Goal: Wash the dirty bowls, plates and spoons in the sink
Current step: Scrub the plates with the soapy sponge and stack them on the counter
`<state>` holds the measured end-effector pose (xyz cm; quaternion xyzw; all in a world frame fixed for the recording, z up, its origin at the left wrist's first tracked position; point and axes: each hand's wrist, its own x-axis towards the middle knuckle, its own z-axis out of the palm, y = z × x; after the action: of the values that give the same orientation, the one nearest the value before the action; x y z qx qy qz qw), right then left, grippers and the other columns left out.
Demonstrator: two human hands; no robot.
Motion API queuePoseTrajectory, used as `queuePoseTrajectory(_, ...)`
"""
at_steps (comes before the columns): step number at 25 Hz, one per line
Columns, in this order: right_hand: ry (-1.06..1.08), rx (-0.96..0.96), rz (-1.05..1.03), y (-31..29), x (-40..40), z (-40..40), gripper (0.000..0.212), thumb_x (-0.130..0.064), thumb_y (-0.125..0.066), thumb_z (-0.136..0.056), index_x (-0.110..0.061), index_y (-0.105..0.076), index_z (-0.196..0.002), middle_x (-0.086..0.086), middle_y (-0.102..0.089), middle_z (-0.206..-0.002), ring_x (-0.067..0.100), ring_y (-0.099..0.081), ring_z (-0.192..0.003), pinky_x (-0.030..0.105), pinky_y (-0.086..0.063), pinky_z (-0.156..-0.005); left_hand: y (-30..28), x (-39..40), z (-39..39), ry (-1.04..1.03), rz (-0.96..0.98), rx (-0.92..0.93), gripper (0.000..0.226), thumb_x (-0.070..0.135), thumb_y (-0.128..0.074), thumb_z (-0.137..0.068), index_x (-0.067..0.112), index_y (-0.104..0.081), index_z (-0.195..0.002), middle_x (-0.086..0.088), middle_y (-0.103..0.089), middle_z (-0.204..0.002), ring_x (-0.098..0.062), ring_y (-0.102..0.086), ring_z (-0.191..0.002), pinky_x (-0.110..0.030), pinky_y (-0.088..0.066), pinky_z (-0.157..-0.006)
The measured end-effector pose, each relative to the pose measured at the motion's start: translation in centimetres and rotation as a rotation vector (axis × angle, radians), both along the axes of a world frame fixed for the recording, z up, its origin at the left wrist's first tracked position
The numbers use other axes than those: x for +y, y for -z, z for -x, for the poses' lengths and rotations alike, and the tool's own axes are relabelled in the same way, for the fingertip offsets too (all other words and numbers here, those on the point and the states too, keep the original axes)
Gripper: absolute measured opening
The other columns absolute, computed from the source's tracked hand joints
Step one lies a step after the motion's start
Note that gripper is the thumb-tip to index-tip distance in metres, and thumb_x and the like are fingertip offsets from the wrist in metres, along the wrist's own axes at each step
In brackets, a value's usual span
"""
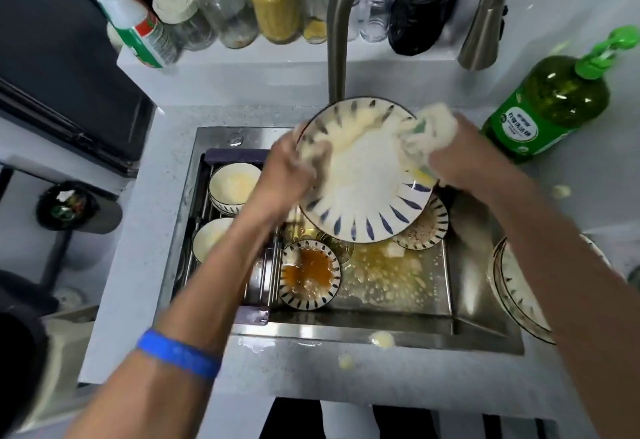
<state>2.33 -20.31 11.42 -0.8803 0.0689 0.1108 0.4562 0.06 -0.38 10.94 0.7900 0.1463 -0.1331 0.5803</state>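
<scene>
Above the steel sink (381,329) a large white plate with blue dashes (363,193) is tilted toward me and covered in foam. My left hand (287,175) grips its left rim. My right hand (446,154) holds a soapy sponge (429,127) against the plate's upper right. Below lie a small bowl with brown sauce (310,274) and a dirty patterned plate (424,227). Two white bowls (233,184) (211,241) sit in the rack (266,272) on the sink's left side.
The faucet (337,40) arches over the sink. A green dish-soap bottle (543,106) stands at the right. Stacked patterned plates (516,289) rest on the right counter. Jars and bottles (273,6) line the back ledge. Foam blobs (381,339) dot the front edge.
</scene>
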Motion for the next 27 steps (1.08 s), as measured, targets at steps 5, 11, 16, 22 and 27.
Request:
queuePoseTrajectory(5,0.120,-0.106,-0.018,2.9,0.8,2.1,0.015,0.007,-0.053,-0.083,-0.007,-0.058,-0.081,-0.003,-0.052,-0.063,0.012,-0.045,-0.053,0.027,-0.038,-0.049,1.8,0.1,-1.2,-0.063,-0.089,-0.129,0.020,0.014,-0.055,-0.102,0.017,-0.065,-0.119,0.006,-0.066,-0.092,0.001,-0.059,-0.067,-0.014,-0.045,-0.057)
queuePoseTrajectory(11,0.140,-0.097,0.084,1.5,-2.0,-2.1,0.018,-0.007,-0.064,-0.088,-0.022,-0.059,-0.095,-0.009,-0.060,-0.081,0.016,-0.062,-0.080,0.025,-0.048,-0.067,0.0,-1.9,-3.8,-0.023,0.074,-0.064,0.031,0.009,-0.051,-0.102,0.021,-0.061,-0.129,-0.002,-0.068,-0.107,-0.002,-0.056,-0.067,-0.012,-0.038,-0.052)
queuePoseTrajectory(16,-0.024,-0.057,0.268,3.3,-0.4,0.4,0.020,0.011,-0.056,-0.078,-0.008,-0.055,-0.076,-0.007,-0.058,-0.074,0.008,-0.053,-0.068,0.011,-0.041,-0.063,2.4,-2.3,0.6,0.027,-0.067,0.052,0.028,0.013,-0.045,-0.104,0.012,-0.059,-0.128,-0.024,-0.065,-0.105,-0.033,-0.062,-0.069,-0.029,-0.058,-0.063)
queuePoseTrajectory(22,-0.311,-0.006,0.488,6.8,0.7,3.5,0.042,-0.001,-0.069,-0.075,0.014,-0.058,-0.112,0.035,-0.050,-0.128,0.050,-0.047,-0.123,0.052,-0.039,-0.107,3.6,-3.4,0.0,-0.154,0.026,0.167,0.039,0.013,-0.039,-0.091,0.016,-0.064,-0.121,-0.013,-0.069,-0.115,-0.034,-0.067,-0.098,-0.043,-0.057,-0.084)
queuePoseTrajectory(27,-0.368,-0.019,0.467,6.7,1.9,3.7,0.044,-0.005,-0.048,-0.090,-0.005,-0.048,-0.134,0.022,-0.052,-0.135,0.040,-0.045,-0.127,0.044,-0.039,-0.104,3.4,-3.1,0.0,-0.417,0.208,0.114,0.025,0.007,-0.048,-0.097,0.020,-0.068,-0.091,0.008,-0.065,-0.080,-0.002,-0.060,-0.065,-0.020,-0.046,-0.060)
